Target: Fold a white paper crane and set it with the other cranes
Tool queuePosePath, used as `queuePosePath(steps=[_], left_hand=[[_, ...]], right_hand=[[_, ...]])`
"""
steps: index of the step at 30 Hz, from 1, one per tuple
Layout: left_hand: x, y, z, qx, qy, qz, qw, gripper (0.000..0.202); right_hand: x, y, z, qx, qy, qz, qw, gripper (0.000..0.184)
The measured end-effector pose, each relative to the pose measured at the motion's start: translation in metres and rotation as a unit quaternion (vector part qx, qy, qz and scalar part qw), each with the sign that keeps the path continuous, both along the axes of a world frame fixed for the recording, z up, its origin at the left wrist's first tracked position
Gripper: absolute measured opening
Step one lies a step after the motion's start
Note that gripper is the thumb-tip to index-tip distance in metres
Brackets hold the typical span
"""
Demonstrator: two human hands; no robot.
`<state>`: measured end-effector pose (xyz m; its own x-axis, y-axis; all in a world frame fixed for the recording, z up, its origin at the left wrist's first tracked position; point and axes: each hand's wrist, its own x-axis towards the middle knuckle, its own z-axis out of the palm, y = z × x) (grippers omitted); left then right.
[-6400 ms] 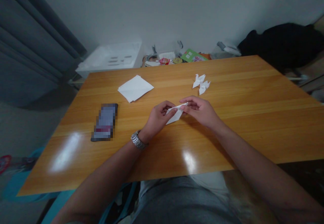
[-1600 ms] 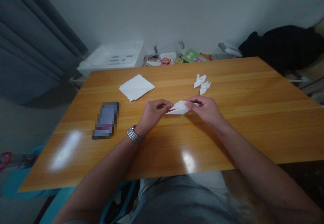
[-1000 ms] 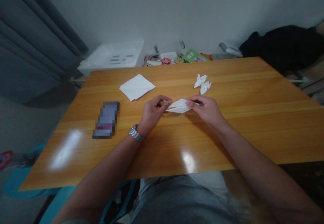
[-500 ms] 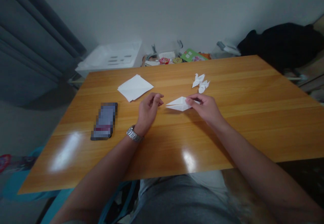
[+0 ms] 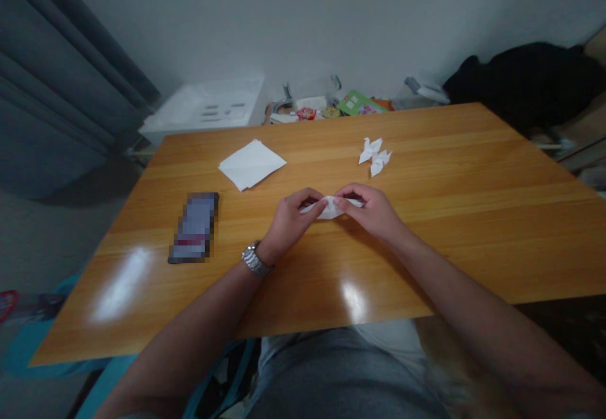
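A small folded piece of white paper lies low over the wooden table, mostly hidden between my fingers. My left hand, with a metal watch on its wrist, pinches the paper's left end. My right hand pinches its right end, fingers curled over it. Both hands meet at the table's middle.
Two finished white paper cranes sit beyond my right hand. A stack of white square sheets lies at the back left, and a phone lies left of my left hand. Clutter and a white box stand behind the table.
Half a second ago my left hand was off the paper and only the right held it. Now the left hand has come back and both pinch the paper, closer to the table.
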<state>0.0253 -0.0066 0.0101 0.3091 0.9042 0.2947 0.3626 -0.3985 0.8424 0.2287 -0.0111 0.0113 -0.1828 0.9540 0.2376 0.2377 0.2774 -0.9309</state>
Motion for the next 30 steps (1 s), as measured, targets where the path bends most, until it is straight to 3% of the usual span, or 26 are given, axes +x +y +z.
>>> queuePosePath(steps=[10, 21, 30], left_hand=[[0.004, -0.0072, 0.006, 0.052, 0.02, 0.003, 0.998, 0.023], [0.0037, -0.005, 0.0038, 0.014, -0.021, 0.005, 1.0, 0.022], [0.0024, -0.0009, -0.0002, -0.028, -0.047, -0.011, 0.998, 0.021]], right_hand=[[-0.0011, -0.0061, 0.0069, 0.073, -0.039, 0.006, 0.997, 0.016], [0.0009, -0.0024, 0.003, 0.0, -0.004, -0.004, 1.0, 0.024], [0.005, 0.0002, -0.002, 0.01, -0.053, -0.007, 0.999, 0.021]])
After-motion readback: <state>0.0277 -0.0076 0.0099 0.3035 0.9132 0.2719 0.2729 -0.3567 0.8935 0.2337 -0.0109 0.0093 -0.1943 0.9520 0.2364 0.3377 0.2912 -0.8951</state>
